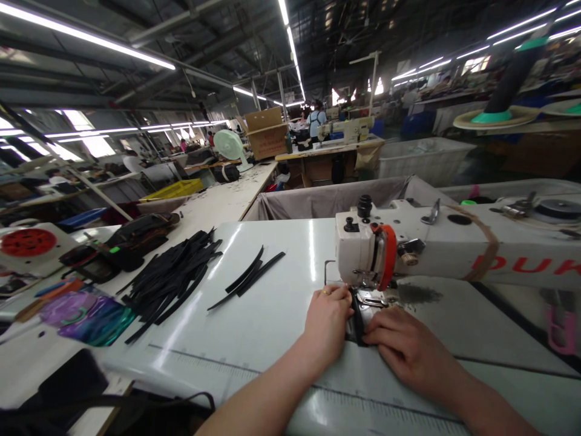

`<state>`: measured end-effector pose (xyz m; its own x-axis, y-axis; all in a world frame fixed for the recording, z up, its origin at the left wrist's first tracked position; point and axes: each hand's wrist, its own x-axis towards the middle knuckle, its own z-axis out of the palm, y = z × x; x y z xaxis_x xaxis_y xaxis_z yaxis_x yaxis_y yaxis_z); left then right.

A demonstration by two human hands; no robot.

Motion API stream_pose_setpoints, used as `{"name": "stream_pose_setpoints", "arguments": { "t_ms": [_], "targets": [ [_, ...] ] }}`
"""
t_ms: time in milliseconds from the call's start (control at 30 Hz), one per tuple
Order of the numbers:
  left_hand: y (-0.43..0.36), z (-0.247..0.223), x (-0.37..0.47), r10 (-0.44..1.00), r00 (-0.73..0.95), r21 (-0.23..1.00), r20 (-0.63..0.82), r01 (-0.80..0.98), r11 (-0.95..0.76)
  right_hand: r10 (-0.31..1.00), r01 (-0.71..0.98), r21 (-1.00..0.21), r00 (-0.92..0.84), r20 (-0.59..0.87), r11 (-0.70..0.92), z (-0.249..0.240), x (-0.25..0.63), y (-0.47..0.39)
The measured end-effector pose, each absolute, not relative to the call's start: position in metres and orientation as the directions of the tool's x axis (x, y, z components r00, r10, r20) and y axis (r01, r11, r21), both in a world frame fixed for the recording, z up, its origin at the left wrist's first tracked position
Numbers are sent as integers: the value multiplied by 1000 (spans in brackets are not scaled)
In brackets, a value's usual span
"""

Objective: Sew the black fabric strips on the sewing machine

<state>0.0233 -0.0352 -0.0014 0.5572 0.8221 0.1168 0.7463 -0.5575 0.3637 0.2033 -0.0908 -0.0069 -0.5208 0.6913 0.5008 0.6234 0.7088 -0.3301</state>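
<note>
Under the head of a white sewing machine [361, 248] lies a short black fabric strip [357, 318], close to the presser foot and metal plate [370, 300]. My left hand [329, 315] is closed on the strip's left side, fingertips near the needle area. From the right, my right hand [402, 342] pinches the strip's near end. The needle itself is hidden behind the machine head and my fingers. Left of my hands, a few loose black strips [247, 278] rest on the pale tabletop [290, 327], and a larger pile of black strips [175, 275] lies farther left.
Pink-handled scissors [560, 330] lie at the right. A purple and teal pouch [86, 315] sits at the left edge. A ruler scale [363, 399] runs along the table's front. Behind are a cloth-lined bin [313, 200], a fan [230, 145], a cardboard box [267, 136] and a person [316, 121].
</note>
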Motion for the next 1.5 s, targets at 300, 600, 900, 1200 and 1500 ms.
{"name": "stream_pose_setpoints", "arguments": {
  "t_ms": [300, 600, 900, 1200, 1500],
  "targets": [
    [-30, -13, 28, 818, 561, 371, 127, 738, -564, 698, 721, -207, -490, 522, 661, -16, 207, -81],
    [-41, 5, 20, 823, 545, 434, 157, 711, -553, 700, 792, -74, -487, 522, 606, -23, 204, -79],
    [-45, 3, 22, 832, 515, 414, 207, 724, -551, 705, 797, -69, -486, 516, 600, -23, 204, -81],
    [-41, 4, 23, 804, 560, 383, 199, 711, -590, 718, 805, -82, -473, 511, 588, -26, 203, -80],
    [-43, 2, 24, 780, 596, 319, 188, 714, -623, 734, 827, -64, -458, 501, 559, -20, 197, -82]
  ]
}}
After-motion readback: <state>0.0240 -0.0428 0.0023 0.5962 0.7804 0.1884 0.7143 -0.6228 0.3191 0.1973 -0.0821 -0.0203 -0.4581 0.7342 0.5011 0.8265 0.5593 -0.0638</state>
